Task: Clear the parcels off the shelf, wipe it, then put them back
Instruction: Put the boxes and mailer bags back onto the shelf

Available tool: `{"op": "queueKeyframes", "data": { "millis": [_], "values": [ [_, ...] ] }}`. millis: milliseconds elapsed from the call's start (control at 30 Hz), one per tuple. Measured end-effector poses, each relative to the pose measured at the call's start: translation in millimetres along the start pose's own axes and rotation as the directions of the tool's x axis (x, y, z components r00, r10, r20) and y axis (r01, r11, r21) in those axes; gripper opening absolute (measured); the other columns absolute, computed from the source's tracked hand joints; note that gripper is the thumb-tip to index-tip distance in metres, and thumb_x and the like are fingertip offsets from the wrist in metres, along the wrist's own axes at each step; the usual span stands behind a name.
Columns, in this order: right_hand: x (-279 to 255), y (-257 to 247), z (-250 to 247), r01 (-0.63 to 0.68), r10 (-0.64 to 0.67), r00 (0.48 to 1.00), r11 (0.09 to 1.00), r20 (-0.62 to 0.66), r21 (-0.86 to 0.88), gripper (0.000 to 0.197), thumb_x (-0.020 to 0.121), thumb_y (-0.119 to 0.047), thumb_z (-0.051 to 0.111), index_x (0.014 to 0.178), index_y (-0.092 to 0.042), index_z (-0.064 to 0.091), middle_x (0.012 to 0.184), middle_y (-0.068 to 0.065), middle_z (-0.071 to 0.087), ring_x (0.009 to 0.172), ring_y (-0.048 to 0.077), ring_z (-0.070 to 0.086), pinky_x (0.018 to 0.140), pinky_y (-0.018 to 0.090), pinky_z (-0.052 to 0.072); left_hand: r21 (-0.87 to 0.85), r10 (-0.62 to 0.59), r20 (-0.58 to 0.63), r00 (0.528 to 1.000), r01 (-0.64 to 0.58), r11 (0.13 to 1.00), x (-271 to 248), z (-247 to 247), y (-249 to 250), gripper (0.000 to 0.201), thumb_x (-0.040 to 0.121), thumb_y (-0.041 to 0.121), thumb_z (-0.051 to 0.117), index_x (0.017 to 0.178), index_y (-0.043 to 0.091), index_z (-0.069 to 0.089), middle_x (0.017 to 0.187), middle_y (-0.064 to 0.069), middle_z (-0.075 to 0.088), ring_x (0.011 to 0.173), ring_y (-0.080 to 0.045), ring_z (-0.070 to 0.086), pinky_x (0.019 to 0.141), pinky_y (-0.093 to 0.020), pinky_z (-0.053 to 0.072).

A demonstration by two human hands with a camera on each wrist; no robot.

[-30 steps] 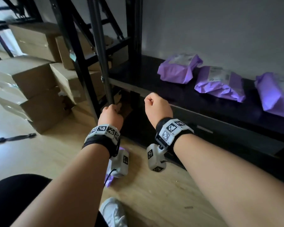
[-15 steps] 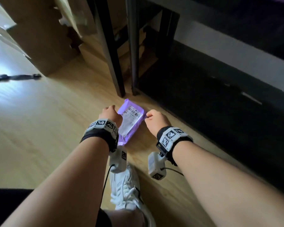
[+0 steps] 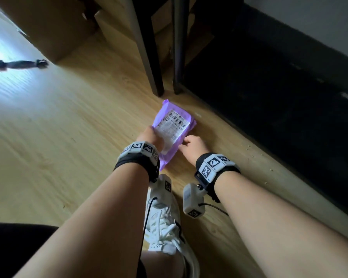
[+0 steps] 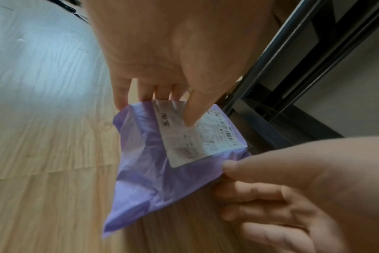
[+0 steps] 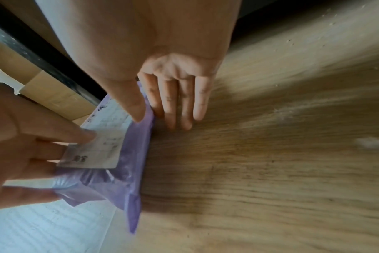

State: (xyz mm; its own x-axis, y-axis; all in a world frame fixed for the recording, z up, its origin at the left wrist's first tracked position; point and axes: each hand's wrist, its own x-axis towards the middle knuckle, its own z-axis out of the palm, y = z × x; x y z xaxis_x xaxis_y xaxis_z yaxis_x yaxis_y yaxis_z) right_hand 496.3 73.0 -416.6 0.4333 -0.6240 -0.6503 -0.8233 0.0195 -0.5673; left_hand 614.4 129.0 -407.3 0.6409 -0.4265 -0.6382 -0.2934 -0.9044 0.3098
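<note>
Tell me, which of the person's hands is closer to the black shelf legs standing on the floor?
The left. The left hand holds the purple parcel's side, almost straight below the shelf legs. The right hand pinches the parcel's other edge, a little farther back.

white label (image 3: 172,130) on purple parcel (image 3: 170,157), barcodes, perhaps "160-160"

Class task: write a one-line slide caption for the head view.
Both hands, left hand and right hand, pinch a purple parcel low over the wooden floor beside the shelf legs.
</note>
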Motion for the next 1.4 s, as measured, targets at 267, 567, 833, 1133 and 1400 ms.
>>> {"op": "queueKeyframes", "data": {
  "millis": [267, 567, 833, 1133, 1400],
  "values": [
    [-15, -5, -22, 0.024, -0.025, 0.998, 1.0, -0.056, -0.014, 0.033, 0.09, -0.009, 0.057, 0.064, -0.014, 0.038, 0.064, -0.003, 0.044, 0.062, 0.019, 0.046, 0.04, 0.012, 0.028, 0.029, -0.019, 0.077, 0.997, 0.017, 0.999, -37, -13, 23, 0.036, 0.09, 0.021, 0.05, 0.122, 0.007, 0.058, 0.12, -0.016, 0.063, 0.113, -0.031, 0.06, 0.094, -0.035, 0.044],
    [-80, -26, -72, 0.101, -0.099, 0.974, 0.995, -0.206, -0.001, 0.017, 0.087, -0.026, 0.061, 0.075, -0.017, 0.054, 0.075, 0.001, 0.059, 0.069, 0.021, 0.056, 0.054, 0.025, 0.037, -0.065, 0.131, -0.024, 0.991, -0.132, 0.989, -102, -47, 41, 0.026, 0.089, 0.018, 0.052, 0.111, 0.008, 0.062, 0.11, -0.014, 0.066, 0.103, -0.032, 0.062, 0.08, -0.032, 0.044],
    [-155, -55, -112, 0.224, -0.227, 0.902, 0.973, -0.367, -0.051, 0.009, 0.086, -0.015, 0.06, 0.092, -0.015, 0.053, 0.079, -0.002, 0.055, 0.079, 0.023, 0.056, 0.067, 0.029, 0.041, -0.096, 0.288, -0.183, 0.94, -0.308, 0.946, -178, -74, 46, 0.023, 0.086, 0.017, 0.052, 0.103, 0.007, 0.063, 0.104, -0.013, 0.068, 0.096, -0.031, 0.064, 0.076, -0.031, 0.047],
    [-222, -99, -149, 0.382, -0.384, 0.795, 0.918, -0.469, -0.105, 0.013, 0.083, -0.009, 0.054, 0.091, -0.018, 0.05, 0.076, -0.005, 0.054, 0.074, 0.02, 0.056, 0.053, 0.025, 0.037, -0.14, 0.399, -0.416, 0.817, -0.492, 0.859, -239, -120, 55, 0.027, 0.079, 0.017, 0.048, 0.105, 0.013, 0.055, 0.101, -0.007, 0.065, 0.092, -0.03, 0.062, 0.078, -0.035, 0.052],
    [-256, -148, -208, 0.496, -0.431, 0.63, 0.863, -0.646, -0.092, 0.019, 0.082, -0.01, 0.057, 0.101, -0.013, 0.059, 0.1, 0.005, 0.068, 0.091, 0.025, 0.063, 0.076, 0.033, 0.05, -0.1, 0.501, -0.541, 0.675, -0.644, 0.759, -271, -178, 110, 0.031, 0.081, 0.018, 0.043, 0.109, 0.017, 0.057, 0.106, -0.005, 0.066, 0.096, -0.03, 0.061, 0.086, -0.039, 0.053]
  ]
}}
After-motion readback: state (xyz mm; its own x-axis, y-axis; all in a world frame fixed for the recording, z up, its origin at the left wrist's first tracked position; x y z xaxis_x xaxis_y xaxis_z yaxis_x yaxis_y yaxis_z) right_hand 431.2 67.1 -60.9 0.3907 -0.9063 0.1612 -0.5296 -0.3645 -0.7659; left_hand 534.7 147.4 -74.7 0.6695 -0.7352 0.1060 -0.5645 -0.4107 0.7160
